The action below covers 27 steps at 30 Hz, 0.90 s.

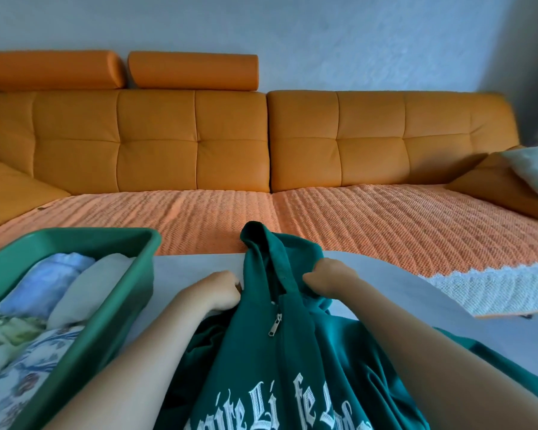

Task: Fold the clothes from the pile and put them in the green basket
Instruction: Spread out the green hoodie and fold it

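Basket: a green basket [75, 240] was set on the left of the table, just beside the left forearm.
Basket contents: four folded pieces were packed side by side in it: a light blue roll [44, 283], a pale grey roll [87, 290], a green-yellow print [3, 333] and a blue floral print [22, 377].
Hoodie: a dark green hoodie [277, 352] was held front-up over the table's middle, outside the basket, with its hood raised toward the sofa.
Hoodie look: a metal zip pull [275, 324] was seen below the collar, and white gothic lettering across the chest was cut off by the frame.
Left hand [221, 290]: the fingers were curled tight on the hoodie's edge beside the collar.
Right hand [330, 277]: a bunch of fabric at the hood's base was clenched in a fist.
Table [193, 268]: a pale grey top was seen under the hoodie.
Sofa [156, 141]: an orange sofa was seen behind, its seat laid with a woven orange cover [385, 218].
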Tool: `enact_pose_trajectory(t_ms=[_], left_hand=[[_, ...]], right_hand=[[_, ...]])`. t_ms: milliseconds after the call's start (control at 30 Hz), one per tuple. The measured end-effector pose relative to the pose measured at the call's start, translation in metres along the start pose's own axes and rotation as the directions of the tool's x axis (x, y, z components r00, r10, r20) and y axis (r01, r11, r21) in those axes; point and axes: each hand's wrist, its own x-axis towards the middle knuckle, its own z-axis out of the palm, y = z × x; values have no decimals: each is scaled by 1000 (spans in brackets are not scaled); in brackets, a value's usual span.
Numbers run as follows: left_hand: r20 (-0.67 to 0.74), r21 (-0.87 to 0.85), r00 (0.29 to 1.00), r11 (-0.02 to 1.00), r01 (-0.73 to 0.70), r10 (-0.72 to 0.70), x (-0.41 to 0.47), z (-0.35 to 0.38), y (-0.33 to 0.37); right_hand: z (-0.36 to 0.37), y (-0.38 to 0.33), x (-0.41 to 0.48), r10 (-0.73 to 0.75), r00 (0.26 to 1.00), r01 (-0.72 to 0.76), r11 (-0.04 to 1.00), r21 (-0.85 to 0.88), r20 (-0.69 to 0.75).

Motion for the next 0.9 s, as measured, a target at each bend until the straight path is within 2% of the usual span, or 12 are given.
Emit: enact_pose_trajectory(t_ms=[67,133,200,300,400,533,600,667,800,867,900], left_hand=[[-17,-126,998,990,-55,53,-10,5,-3],[12,-242,995,966,-92,98,-19,8,-9],[17,-234,990,963,-133,141,-28,9,-16],[-144,-126,974,973,-191,173,-38,12,-18],[-369,-145,918,967,-210,144,-45,16,-7],[-583,-88,812,992,-93,24,-43,-4,-8],[-607,-32,793,999,39,-50,-41,-23,-17],[-605,89,792,983,162,-76,-38,-37,-20],[-580,167,806,951,259,-118,-29,-41,-10],[-541,65,825,970,233,-162,-24,-32,-12],[-509,-48,842,983,178,-177,-22,-27,-15]], right_hand=[[3,1,-13,-24,999,24,999,-20,32],[6,2,-24,-79,995,77,996,34,52],[9,6,-33,-127,990,117,985,127,68],[16,13,-40,-187,981,178,973,146,50],[22,10,-45,-166,982,178,972,154,-90],[4,10,-46,29,931,57,973,223,-363],[-12,20,-42,115,879,-25,980,197,-463],[-25,29,-36,90,844,-51,995,88,-529],[-35,26,-25,17,848,-68,995,-77,-530],[-32,20,-24,19,863,-84,991,-107,-505],[-27,17,-24,24,872,-88,990,-109,-488]])
